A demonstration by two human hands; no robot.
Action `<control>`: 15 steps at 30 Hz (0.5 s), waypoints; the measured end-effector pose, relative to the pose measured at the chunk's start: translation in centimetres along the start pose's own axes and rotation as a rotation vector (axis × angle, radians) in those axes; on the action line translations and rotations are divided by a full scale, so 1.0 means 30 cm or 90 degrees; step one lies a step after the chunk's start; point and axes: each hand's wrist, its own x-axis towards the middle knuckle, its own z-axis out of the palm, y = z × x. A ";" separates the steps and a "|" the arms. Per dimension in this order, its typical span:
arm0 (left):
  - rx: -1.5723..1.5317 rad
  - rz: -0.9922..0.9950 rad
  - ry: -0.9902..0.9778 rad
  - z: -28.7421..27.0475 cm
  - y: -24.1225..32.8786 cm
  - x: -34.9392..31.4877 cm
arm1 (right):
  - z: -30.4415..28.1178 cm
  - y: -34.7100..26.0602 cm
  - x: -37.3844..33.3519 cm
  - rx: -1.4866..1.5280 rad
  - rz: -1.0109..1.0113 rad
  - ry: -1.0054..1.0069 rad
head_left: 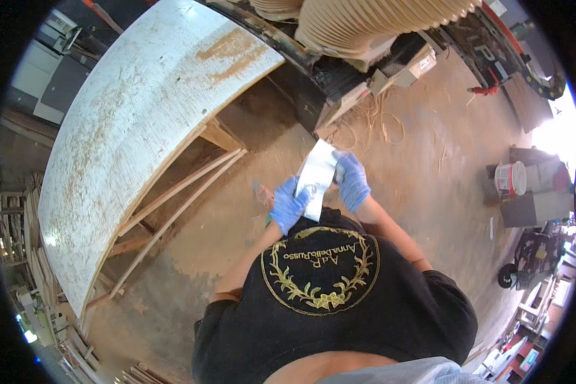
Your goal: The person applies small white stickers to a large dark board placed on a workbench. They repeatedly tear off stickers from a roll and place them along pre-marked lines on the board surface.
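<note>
A narrow white strip, which looks like paper or thin sheet, [318, 171] is held in front of my body, above the floor. My left hand [289, 206], in a blue glove, grips its lower left edge, with the thumb lying over the face. On the other side my right hand [351, 179], gloved the same way, is closed at the strip's upper right edge. The right fingertips are partly hidden and a little blurred. I cannot make out what, if anything, is on the strip's surface.
To the left stands a large white-topped worktable [128, 121] on wooden braces, dusted with sawdust. A ribbed beige hose [371, 25] and dark machine [339, 73] are ahead. Thin strands [384, 121] lie on the brown floor [422, 166]. A white bucket [511, 178] sits at right.
</note>
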 end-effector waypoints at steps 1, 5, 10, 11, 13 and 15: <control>0.092 0.039 0.019 0.012 0.024 -0.006 | -0.018 -0.007 -0.017 0.054 0.015 0.005; -0.044 0.058 0.128 0.052 0.041 0.011 | -0.089 -0.057 -0.047 0.152 0.024 0.017; -0.183 0.050 0.182 0.064 0.027 0.021 | -0.148 -0.063 -0.088 0.114 -0.051 -0.021; -0.173 0.054 0.176 0.062 0.028 0.020 | -0.134 -0.066 -0.113 0.091 -0.085 -0.018; -0.157 0.061 0.159 0.069 0.035 0.022 | -0.114 -0.071 -0.140 0.014 -0.181 -0.056; -0.147 0.042 0.146 0.083 0.046 0.021 | -0.100 -0.068 -0.156 -0.096 -0.300 -0.145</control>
